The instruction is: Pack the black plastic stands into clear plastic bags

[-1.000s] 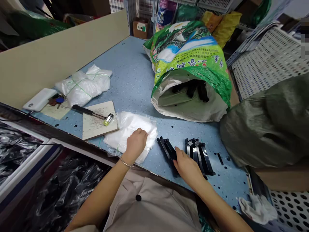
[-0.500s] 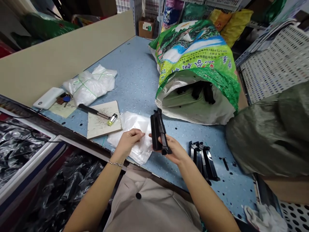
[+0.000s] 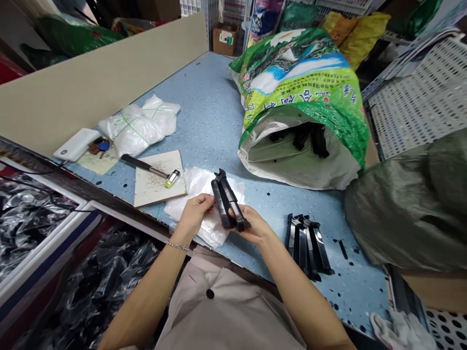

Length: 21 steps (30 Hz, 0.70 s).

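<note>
My right hand (image 3: pixel 254 224) is closed around black plastic parts (image 3: pixel 228 201), long narrow pieces lying side by side and tilted over the bags. Beside their left edge, my left hand (image 3: pixel 197 212) has thumb and finger pinched together. What lies in that pinch, if anything, I cannot make out. Under both hands is a stack of clear plastic bags (image 3: pixel 178 208) at the table's front edge. Several more black plastic parts (image 3: pixel 306 245) lie in a row to the right of my right hand.
A green woven sack (image 3: pixel 299 170) lies with its mouth towards me, black pieces inside. To the left, a hammer (image 3: pixel 149 167) rests on a board (image 3: pixel 146 194). Behind it are a tied plastic bundle (image 3: pixel 136 127) and a white power bank-like box (image 3: pixel 76 144). A dark sack (image 3: pixel 404 204) stands right.
The black parts in my right hand have moved left and now lean over to the left, close against my left hand's fingertips. My left hand has barely moved.
</note>
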Each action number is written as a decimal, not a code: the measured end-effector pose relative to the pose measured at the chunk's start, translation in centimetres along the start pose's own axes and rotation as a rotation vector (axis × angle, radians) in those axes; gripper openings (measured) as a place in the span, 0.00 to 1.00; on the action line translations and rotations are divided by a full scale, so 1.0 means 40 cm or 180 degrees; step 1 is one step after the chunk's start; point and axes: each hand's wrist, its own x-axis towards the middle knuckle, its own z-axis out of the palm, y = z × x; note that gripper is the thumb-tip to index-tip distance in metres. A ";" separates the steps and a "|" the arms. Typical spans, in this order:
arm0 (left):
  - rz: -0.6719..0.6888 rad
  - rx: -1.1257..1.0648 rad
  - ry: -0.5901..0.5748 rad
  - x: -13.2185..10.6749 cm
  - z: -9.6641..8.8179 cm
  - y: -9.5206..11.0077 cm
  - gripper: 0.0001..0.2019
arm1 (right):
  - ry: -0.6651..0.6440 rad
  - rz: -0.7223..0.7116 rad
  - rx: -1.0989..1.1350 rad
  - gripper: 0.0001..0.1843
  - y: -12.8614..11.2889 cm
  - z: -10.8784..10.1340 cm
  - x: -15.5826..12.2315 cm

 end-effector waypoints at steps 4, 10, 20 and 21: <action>-0.0026 -0.0234 0.0139 -0.001 -0.004 0.003 0.15 | 0.0160 -0.0099 0.0125 0.12 0.012 -0.008 0.007; 0.0068 -0.0368 0.0297 -0.010 -0.030 0.016 0.17 | 0.0376 -0.0208 0.0409 0.13 0.017 -0.019 -0.001; 0.0706 0.0793 0.0398 -0.010 0.003 -0.013 0.11 | 0.0244 -0.0277 0.0191 0.14 0.026 -0.005 -0.007; 0.0715 0.0858 0.0373 -0.009 0.001 -0.014 0.11 | 0.0230 -0.0269 0.0174 0.15 0.025 -0.002 -0.008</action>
